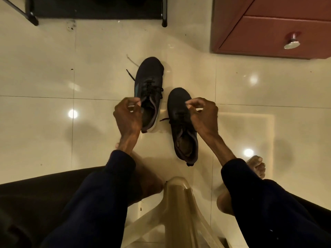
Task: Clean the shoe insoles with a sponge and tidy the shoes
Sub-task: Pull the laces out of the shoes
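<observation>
The glossy cream tile floor (53, 140) carries 2 shoes: a far sneaker (150, 81) and, just beside it, a near sneaker (179, 101). A beige plastic chair (179, 196) stands at the floor's near edge, a maroon cabinet (268, 34) at its far right corner.

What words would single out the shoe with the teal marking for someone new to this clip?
Down-left of the reddish drawer cabinet, two dark shoes lie on the cream tiled floor. The wanted shoe is the farther, left one, ahead of the left hand. Only it, not the nearer shoe, shows a teal stripe on its side and a pale sole edge.
</observation>
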A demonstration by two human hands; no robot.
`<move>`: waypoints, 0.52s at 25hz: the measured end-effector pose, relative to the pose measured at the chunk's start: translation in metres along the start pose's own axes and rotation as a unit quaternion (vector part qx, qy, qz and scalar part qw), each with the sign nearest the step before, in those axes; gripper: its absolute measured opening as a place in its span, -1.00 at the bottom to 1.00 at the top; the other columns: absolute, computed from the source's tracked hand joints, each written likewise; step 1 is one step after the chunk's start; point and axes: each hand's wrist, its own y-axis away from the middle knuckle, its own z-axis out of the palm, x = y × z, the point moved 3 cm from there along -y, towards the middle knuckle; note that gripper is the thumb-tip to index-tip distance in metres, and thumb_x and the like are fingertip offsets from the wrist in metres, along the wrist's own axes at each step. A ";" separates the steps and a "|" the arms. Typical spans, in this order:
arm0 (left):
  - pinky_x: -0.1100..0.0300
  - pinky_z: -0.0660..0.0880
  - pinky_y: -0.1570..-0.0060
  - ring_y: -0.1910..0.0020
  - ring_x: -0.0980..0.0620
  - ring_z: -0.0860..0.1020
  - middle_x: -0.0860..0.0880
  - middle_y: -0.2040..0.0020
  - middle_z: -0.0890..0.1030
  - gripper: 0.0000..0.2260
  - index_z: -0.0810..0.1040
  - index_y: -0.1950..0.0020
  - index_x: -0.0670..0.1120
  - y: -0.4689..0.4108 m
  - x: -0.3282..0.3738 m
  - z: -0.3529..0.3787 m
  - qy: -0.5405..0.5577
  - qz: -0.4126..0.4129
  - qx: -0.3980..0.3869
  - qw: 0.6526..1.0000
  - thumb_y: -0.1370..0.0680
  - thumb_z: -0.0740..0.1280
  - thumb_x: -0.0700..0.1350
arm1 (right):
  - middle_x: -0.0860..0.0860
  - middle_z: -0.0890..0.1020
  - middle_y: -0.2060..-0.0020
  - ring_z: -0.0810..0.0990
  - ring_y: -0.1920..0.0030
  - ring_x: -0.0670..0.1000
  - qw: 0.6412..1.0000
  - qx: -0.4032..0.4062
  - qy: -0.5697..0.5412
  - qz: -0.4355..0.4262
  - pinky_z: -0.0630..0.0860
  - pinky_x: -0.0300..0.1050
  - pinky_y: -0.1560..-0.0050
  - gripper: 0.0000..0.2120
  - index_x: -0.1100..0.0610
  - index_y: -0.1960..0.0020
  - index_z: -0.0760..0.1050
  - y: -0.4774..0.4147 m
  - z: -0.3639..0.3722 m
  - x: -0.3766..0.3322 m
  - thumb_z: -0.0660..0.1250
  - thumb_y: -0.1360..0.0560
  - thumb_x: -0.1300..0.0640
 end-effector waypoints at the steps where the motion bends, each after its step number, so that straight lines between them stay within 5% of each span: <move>1: 0.37 0.57 0.19 -0.01 -0.01 0.67 -0.08 -0.04 0.71 -0.85 0.69 -0.08 -0.18 -0.013 -0.001 0.000 -0.007 0.020 -0.006 1.000 -0.57 0.37 -0.31 | -0.07 0.71 0.10 0.64 0.07 -0.25 1.000 -0.025 0.005 -0.008 0.51 -0.44 0.03 -0.85 0.14 -0.02 0.70 -0.007 0.014 -0.007 0.41 -0.54 0.32; 4: 0.09 0.66 -0.03 -0.08 0.00 0.67 -0.06 -0.11 0.71 -0.83 0.70 -0.14 -0.13 -0.050 -0.008 0.009 -0.029 0.067 -0.070 0.995 -0.59 0.37 -0.23 | -0.03 0.72 0.05 0.68 0.04 -0.12 0.996 -0.062 0.058 -0.032 0.61 -0.21 -0.08 -0.81 0.13 -0.07 0.68 -0.026 0.053 -0.024 0.39 -0.52 0.32; 7: 0.09 0.60 -0.16 -0.10 0.04 0.65 -0.04 -0.15 0.70 -0.73 0.68 -0.24 -0.09 -0.073 0.002 0.028 -0.107 0.116 -0.157 0.975 -0.59 0.43 0.01 | 0.06 0.69 -0.11 0.66 -0.11 0.03 0.987 -0.105 0.122 -0.011 0.47 -0.32 -0.10 -0.74 0.18 -0.24 0.61 -0.040 0.087 -0.031 0.37 -0.56 0.27; 10: 0.10 0.57 -0.08 -0.04 0.04 0.63 0.00 -0.09 0.68 -0.69 0.67 -0.19 -0.01 -0.089 0.012 0.045 -0.221 0.103 -0.202 0.949 -0.53 0.48 0.12 | 0.10 0.67 -0.11 0.64 -0.10 0.03 0.991 -0.115 0.066 0.002 0.51 -0.23 -0.13 -0.77 0.23 -0.25 0.58 -0.049 0.111 -0.034 0.36 -0.60 0.25; 13: 0.11 0.51 0.10 0.10 0.02 0.61 0.05 0.11 0.64 -0.76 0.61 -0.01 0.02 -0.092 0.007 0.052 -0.258 0.067 -0.208 0.941 -0.47 0.53 0.09 | 0.00 0.68 0.12 0.62 0.12 -0.09 0.995 -0.079 0.066 0.002 0.56 -0.26 0.04 -0.93 0.19 -0.03 0.63 -0.046 0.114 -0.026 0.40 -0.57 0.26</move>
